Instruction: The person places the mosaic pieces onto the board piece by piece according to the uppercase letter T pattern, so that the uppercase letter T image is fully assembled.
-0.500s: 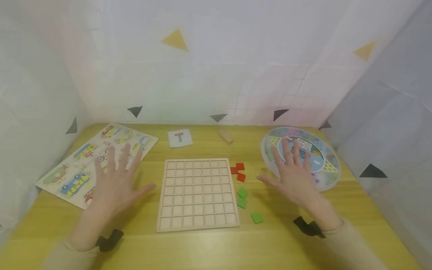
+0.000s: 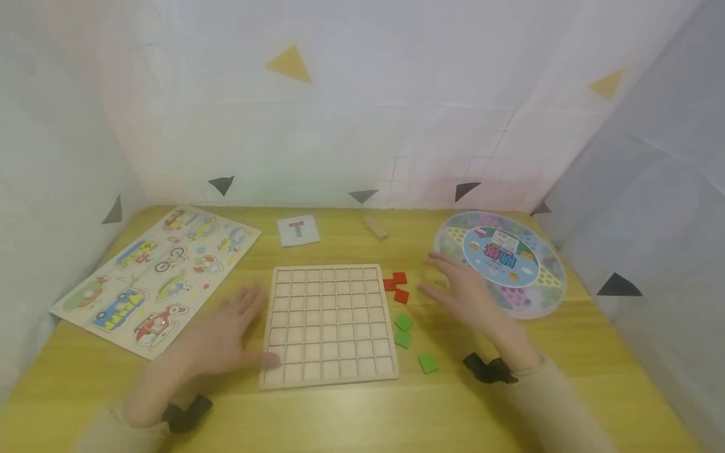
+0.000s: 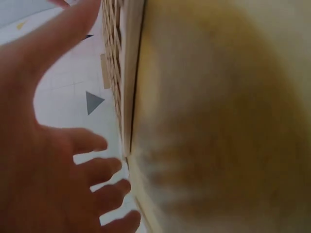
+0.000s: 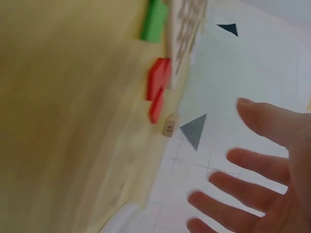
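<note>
Puzzle board [image 2: 150, 277] with vehicle pictures is placed at far left. Beside it, the left hand [image 2: 221, 343] is held with fingers loosely extended and nothing gripped; its thumb is seen over the left edge of the wooden grid [image 2: 330, 332], though contact cannot be told. No tile is set in any cell. Behind the grid, a card [image 2: 298, 231] is marked with a red-and-green T, and a wooden block [image 2: 375, 227] is seen farther right. Three red tiles [image 2: 401, 296] and three green tiles [image 2: 403, 338] are left loose by the grid's right side, all still unplaced. Near them, the right hand [image 2: 467, 296] is held with fingers extended, nothing grasped, before a round case [image 2: 501, 259].
</note>
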`<state>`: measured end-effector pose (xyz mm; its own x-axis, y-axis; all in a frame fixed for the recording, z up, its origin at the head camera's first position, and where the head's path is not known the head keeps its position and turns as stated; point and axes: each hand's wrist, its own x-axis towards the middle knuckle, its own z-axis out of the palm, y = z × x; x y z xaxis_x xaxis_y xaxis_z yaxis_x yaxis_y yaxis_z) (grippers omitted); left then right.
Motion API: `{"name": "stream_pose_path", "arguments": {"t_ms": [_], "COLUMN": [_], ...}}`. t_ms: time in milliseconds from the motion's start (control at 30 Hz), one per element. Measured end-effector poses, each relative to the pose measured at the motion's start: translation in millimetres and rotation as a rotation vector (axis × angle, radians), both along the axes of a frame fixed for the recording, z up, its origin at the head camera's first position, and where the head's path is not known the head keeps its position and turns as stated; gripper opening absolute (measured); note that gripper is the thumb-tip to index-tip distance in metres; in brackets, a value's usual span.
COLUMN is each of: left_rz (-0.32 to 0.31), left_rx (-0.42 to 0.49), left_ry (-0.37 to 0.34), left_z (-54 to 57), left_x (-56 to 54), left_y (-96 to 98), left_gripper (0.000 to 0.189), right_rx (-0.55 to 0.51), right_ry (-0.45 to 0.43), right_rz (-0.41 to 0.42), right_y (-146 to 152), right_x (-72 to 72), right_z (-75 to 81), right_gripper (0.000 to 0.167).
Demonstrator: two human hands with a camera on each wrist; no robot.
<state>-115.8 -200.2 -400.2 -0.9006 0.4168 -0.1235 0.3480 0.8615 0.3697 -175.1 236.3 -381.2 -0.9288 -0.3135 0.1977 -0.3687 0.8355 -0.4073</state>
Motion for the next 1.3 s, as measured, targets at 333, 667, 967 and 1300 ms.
{"name": "stream_pose_path", "arguments": {"t_ms": [333,667,967,1300], "left_rz": [-0.065,-0.093,-0.104,-0.101], "left_rx": [0.053,0.106,0.136,0.130], "left_ry": [-0.151,-0.140,-0.135,-0.145], "left_z": [-5.0,-7.2,-8.1,-9.9], "left_x": [2.6,1.0,0.2,0.8], "left_y": [3.1,6.0,15.2,20.9], "left_gripper": [0.144,0.140,0.136,0.137], "right_rx": [-0.107,-0.166,-0.116,-0.077], "right_ry": [-0.171,-0.241,-0.223,-0.172], "right_rz": [0.065,0.171,0.161,0.170], "right_y": [-1,4,4,0], "right_x": [-14.3,-24.0,-31.1,-32.0], "right_z": [-13.9,-30.2,-46.8,-50.6], "right_gripper": [0.029,0.024,0.025,0.022]}}
